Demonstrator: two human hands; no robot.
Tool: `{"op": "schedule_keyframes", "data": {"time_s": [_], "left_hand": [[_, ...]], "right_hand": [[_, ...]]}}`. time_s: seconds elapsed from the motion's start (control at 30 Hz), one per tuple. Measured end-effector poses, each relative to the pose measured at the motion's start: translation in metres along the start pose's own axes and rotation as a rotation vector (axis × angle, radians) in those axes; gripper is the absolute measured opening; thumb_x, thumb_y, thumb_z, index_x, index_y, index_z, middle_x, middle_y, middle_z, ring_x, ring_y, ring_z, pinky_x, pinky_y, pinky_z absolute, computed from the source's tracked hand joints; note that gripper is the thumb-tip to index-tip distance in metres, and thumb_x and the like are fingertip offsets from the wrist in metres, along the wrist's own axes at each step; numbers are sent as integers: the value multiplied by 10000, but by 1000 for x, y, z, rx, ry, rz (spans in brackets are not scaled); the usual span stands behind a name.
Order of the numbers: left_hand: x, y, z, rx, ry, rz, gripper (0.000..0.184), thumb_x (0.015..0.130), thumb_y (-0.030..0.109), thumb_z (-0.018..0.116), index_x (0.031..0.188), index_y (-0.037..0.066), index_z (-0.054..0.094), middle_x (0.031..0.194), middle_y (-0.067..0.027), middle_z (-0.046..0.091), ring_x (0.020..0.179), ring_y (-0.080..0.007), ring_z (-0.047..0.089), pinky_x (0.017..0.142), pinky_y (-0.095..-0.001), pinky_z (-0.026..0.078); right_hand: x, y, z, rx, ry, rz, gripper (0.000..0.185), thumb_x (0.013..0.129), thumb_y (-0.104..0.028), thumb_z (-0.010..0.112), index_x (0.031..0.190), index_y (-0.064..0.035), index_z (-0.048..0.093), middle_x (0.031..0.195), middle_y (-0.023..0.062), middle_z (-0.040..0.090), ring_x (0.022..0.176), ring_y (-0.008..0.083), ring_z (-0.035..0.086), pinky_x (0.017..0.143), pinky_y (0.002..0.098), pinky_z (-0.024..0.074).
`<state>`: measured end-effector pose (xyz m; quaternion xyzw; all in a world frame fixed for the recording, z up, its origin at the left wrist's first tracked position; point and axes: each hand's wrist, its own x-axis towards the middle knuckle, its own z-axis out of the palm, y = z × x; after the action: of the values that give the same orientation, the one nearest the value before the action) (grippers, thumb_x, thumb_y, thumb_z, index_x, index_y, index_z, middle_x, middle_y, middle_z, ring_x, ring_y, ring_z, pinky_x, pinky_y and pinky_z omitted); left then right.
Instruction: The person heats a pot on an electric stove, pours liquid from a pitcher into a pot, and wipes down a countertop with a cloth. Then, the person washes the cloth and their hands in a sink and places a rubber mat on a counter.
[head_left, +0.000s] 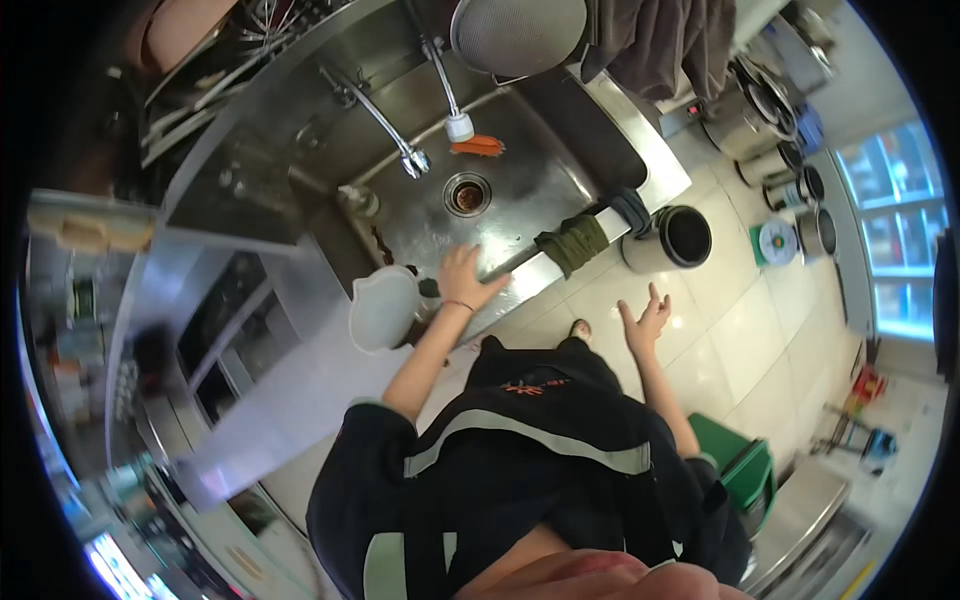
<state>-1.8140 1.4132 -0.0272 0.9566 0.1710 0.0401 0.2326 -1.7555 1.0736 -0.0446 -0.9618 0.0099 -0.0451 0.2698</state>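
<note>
My left hand (468, 280) is over the front rim of the steel sink (420, 230), fingers spread; whether it touches the metal I cannot tell. Beside it on the left is a white plastic tub (385, 310), with a small dark item close by. My right hand (648, 318) hangs in the air above the tiled floor, palm up, fingers apart and holding nothing. A dark green cloth (573, 245) drapes over the sink's rim between the two hands. Inside the sink, an orange object (477, 146) lies behind the drain (467, 195).
Two taps (415, 160) reach over the sink, and a clear bottle (360, 200) stands at its left. A mesh strainer (518, 35) and brown towels (662, 45) hang behind. Right of the sink stands a round bin (683, 238); a green bin (738, 465) is near my right elbow.
</note>
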Motion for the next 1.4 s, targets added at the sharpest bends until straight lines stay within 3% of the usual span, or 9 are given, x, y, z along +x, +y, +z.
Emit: {"op": "schedule_keyframes", "data": {"time_s": [0.2, 0.47, 0.6, 0.73, 0.8, 0.93, 1.1, 1.2, 1.4], "left_hand": [[-25, -144, 63, 651, -572, -742, 486, 845, 407, 463, 1220, 104, 520, 1292, -111, 447, 1275, -292, 301, 1068, -393, 154], [-5, -209, 25, 1239, -935, -544, 409, 894, 243, 378, 1267, 108, 476, 1342, -26, 419, 1266, -278, 304, 939, -498, 225], [-10, -225, 12, 1422, -599, -505, 566, 865, 245, 428, 1377, 67, 268, 1452, -100, 198, 1335, -341, 149, 1017, -614, 36], [-1, -220, 25, 1741, -397, -636, 596, 819, 151, 469, 1363, 14, 267, 1334, -200, 382, 1184, -428, 398, 852, -604, 413], [4, -211, 6, 1376, -154, -687, 546, 803, 113, 463, 1314, -31, 333, 1245, -228, 463, 1062, -449, 491, 795, -552, 465], [27, -184, -115, 480, 10, -528, 370, 775, 72, 448, 1106, -86, 496, 1016, -242, 596, 853, -426, 602, 733, -457, 506], [-52, -8, -356, 196, 604, -196, 210, 772, 89, 509, 951, -18, 523, 603, -196, 568, 596, -329, 602, 534, -417, 472], [-70, 30, -408, -616, 1186, -150, 214, 802, 127, 522, 961, -15, 527, 644, -169, 620, 585, -289, 629, 541, -384, 497], [5, -15, -436, -169, 1322, -265, 292, 825, 188, 559, 938, -79, 526, 797, -194, 635, 689, -230, 655, 537, -306, 538]], "right_hand": [[80, 5, -28, 217, -371, -500, 602, 707, -236, 717, 1245, -158, 460, 1371, 209, 220, 1190, 383, 332, 962, 458, 305], [42, 117, -80, -31, -237, -146, 490, 759, -140, 640, 1213, -58, 476, 1312, 257, 267, 1249, 373, 244, 1002, 451, 272], [21, 118, -57, 151, -294, 113, 440, 770, -133, 632, 1180, -53, 496, 1226, 164, 406, 1080, 296, 453, 890, 363, 415], [35, 41, 5, 422, -518, 213, 524, 787, -190, 654, 1234, -26, 434, 1228, 129, 444, 920, 196, 536, 794, 305, 440], [40, 5, 40, 481, -579, 75, 596, 809, -247, 641, 1297, -53, 359, 1120, 141, 542, 872, 142, 530, 721, 264, 422], [51, -29, 107, 467, -495, 204, 866, 718, -447, 694, 1345, -56, 243, 1340, 181, 300, 1083, 261, 472, 764, 364, 442], [60, -70, 103, 616, -594, 622, 673, 727, -500, 663, 1138, -36, 401, 1013, 120, 543, 741, 215, 621, 520, 290, 460], [65, -62, 101, 597, -648, 512, 588, 733, -503, 657, 1012, -33, 439, 832, 71, 579, 580, 183, 611, 429, 255, 419], [66, -60, 93, 578, -624, 459, 530, 742, -502, 652, 908, -41, 449, 745, 57, 554, 579, 175, 604, 432, 258, 416]]}}
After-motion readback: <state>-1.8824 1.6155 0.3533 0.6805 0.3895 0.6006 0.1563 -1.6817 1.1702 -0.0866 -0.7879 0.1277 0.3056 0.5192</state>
